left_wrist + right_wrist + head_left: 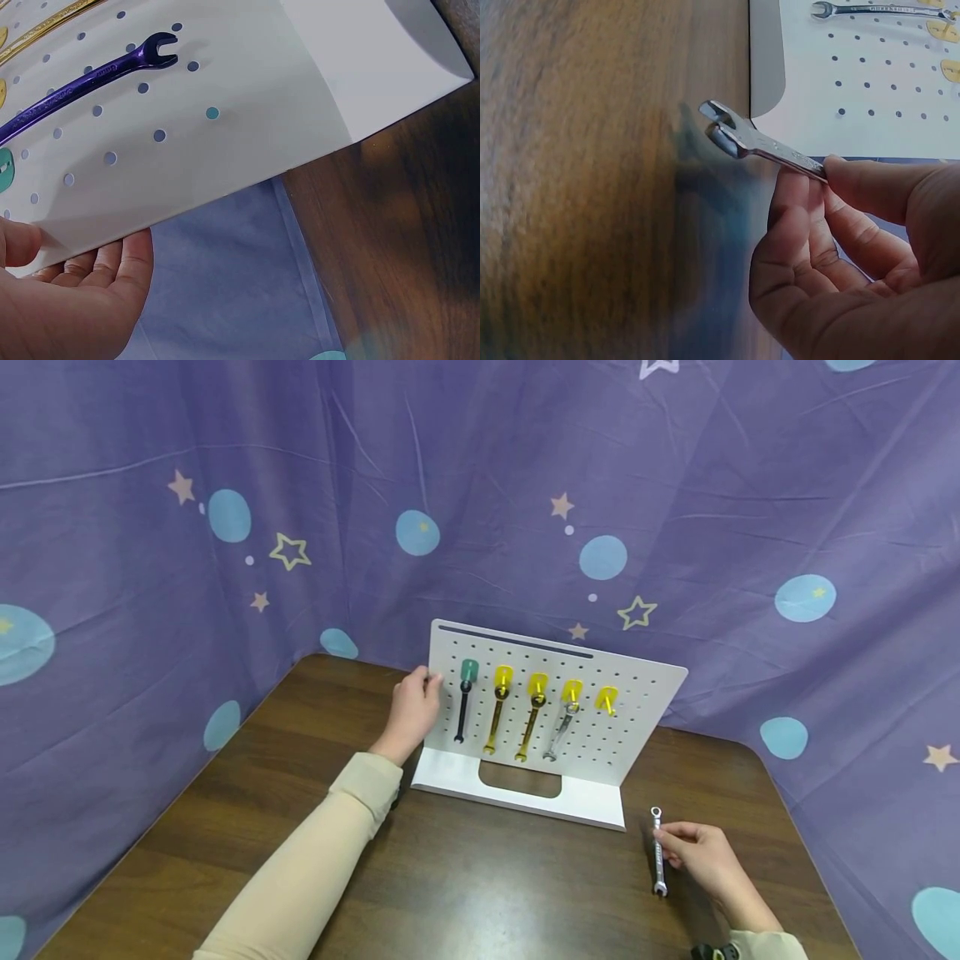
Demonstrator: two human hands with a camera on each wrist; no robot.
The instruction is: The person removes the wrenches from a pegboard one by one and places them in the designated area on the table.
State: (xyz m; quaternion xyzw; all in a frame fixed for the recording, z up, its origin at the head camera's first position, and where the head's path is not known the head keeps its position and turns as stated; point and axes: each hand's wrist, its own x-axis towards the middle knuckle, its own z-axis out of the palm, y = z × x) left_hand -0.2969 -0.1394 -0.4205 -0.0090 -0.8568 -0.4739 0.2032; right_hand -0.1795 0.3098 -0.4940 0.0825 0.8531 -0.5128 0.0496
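My left hand (pixel 415 708) grips the left edge of a white pegboard stand (pixel 637 710), thumb on the front and fingers behind, as the left wrist view shows. A silver combination wrench (pixel 659 860) is pinched between the thumb and fingers of my right hand (pixel 701 856), to the right of the stand. Its open end (pixel 727 131) points away from the fingers in the right wrist view. On the board hang a dark purple wrench (pixel 90 82) from a green hook (pixel 468 671), two gold wrenches (pixel 495 724) and another silver wrench (pixel 561 732) from yellow hooks. The rightmost yellow hook (pixel 607 699) bears no wrench.
The stand rests on a brown wooden table (pixel 450 877), near its back edge. A purple curtain (pixel 510 460) with stars and blue ovals hangs behind and along the left side. The stand's base has a rounded cutout at its front.
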